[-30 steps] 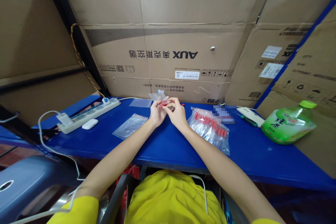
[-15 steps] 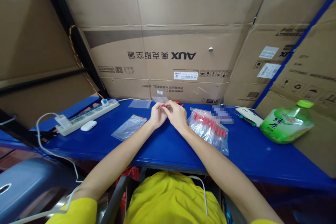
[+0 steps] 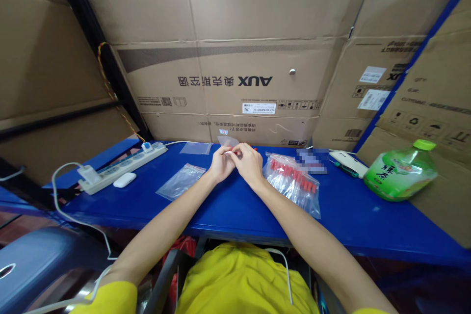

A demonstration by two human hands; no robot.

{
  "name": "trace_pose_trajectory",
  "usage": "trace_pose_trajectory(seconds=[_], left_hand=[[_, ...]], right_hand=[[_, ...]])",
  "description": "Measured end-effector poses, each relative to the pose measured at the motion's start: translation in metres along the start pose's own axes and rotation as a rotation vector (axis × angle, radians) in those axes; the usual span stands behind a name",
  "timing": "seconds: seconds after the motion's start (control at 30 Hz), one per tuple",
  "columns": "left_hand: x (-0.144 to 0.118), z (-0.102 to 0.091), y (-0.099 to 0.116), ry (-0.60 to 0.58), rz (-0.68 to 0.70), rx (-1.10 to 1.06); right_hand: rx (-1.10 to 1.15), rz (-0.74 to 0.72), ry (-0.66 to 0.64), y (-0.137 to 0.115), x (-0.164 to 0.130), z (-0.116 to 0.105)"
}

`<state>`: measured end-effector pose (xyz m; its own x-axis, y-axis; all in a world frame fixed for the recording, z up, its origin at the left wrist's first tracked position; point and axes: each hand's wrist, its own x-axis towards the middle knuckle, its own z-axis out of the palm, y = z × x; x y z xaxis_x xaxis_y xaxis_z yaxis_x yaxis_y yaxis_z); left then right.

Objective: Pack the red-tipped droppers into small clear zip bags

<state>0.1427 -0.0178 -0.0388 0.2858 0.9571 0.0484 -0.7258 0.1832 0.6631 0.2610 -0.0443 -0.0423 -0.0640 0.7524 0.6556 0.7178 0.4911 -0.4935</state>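
My left hand (image 3: 221,165) and my right hand (image 3: 250,161) meet over the far part of the blue table, fingers closed in a pinch. Between them is a clear plastic bag (image 3: 227,141), its far end sticking up beyond the fingers with a small label on it. A whitish edge shows at the fingertips; the rest is covered by my hands. Bits of red show just behind my right hand. To its right lies a clear zip bag of red-capped pens (image 3: 292,181). Left of my left hand lies a flat clear zip bag (image 3: 180,181).
Another clear bag (image 3: 196,148) lies at the table's back edge. On the left are a power strip (image 3: 123,168) and a white earphone case (image 3: 124,179). A white and green tool (image 3: 349,164) and a green bottle (image 3: 401,171) stand right. Cardboard (image 3: 224,59) walls the back.
The fingers have shifted slightly at the pinch, and a whitish edge now shows where a reddish one was. The view has moved a little; the things on the table stay put.
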Motion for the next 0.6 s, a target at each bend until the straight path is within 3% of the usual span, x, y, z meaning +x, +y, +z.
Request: trace_pose_trajectory(seconds=[0.13,0.3,0.47,0.6], left_hand=[[0.001,-0.002,0.003,0.062,0.045,-0.026],[0.000,-0.003,0.016,0.121,0.091,-0.064],[-0.004,-0.002,0.026,0.015,0.064,-0.058],[0.002,-0.008,0.027,-0.051,-0.056,0.054]], right_hand=[[-0.024,-0.069,-0.058,0.000,0.003,-0.007],[-0.096,-0.262,-0.084,0.012,0.012,-0.021],[-0.063,-0.306,-0.138,0.023,0.015,-0.023],[0.065,-0.197,-0.028,0.024,0.017,-0.021]])
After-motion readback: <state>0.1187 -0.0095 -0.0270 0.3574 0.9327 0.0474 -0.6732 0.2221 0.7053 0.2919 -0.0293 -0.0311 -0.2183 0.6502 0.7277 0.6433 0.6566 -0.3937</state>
